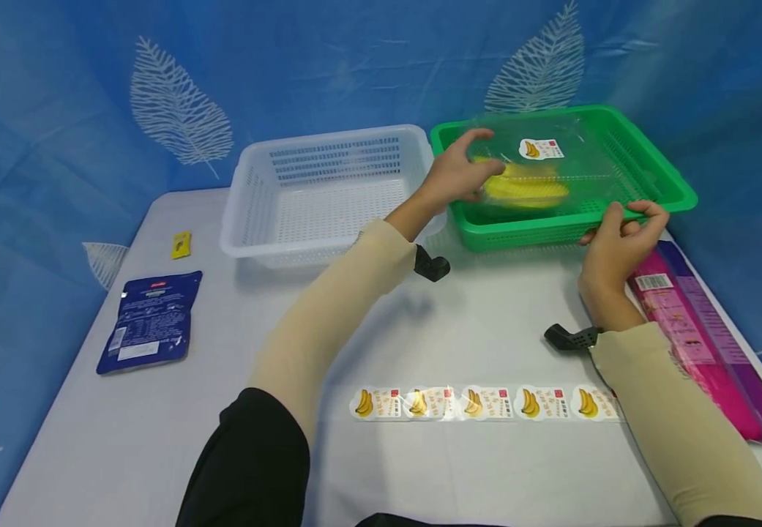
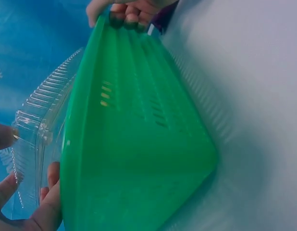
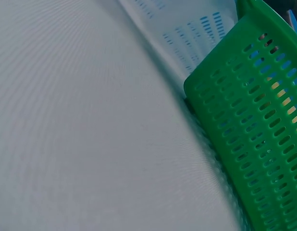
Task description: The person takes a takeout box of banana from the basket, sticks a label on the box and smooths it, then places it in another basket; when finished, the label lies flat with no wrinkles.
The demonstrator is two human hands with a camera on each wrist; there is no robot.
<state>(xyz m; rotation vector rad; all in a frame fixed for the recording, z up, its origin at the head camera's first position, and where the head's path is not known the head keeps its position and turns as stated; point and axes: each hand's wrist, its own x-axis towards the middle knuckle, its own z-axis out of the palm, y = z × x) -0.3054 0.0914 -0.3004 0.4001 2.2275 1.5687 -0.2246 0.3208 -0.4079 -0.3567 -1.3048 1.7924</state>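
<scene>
My left hand (image 1: 461, 174) grips the left end of a clear plastic container (image 1: 581, 162), which is over the green basket (image 1: 651, 187). Inside the container lie yellow bananas (image 1: 527, 189), and a banana label (image 1: 542, 149) is on its lid. In the left wrist view, the thumb and fingers are on either side of the container's ribbed edge (image 2: 30, 118). My right hand (image 1: 621, 245) holds the front rim of the basket near its right corner, fingers curled at the rim. The right wrist view shows the basket's slotted side (image 3: 249, 106), not the hand's grip.
A white basket (image 1: 328, 245) stands left of the green one. A strip of banana stickers (image 1: 486, 403) lies in front. On the left are a blue pouch (image 1: 150, 322) and a small yellow packet (image 1: 181, 245). A pink and purple package (image 1: 703, 344) lies at the right edge.
</scene>
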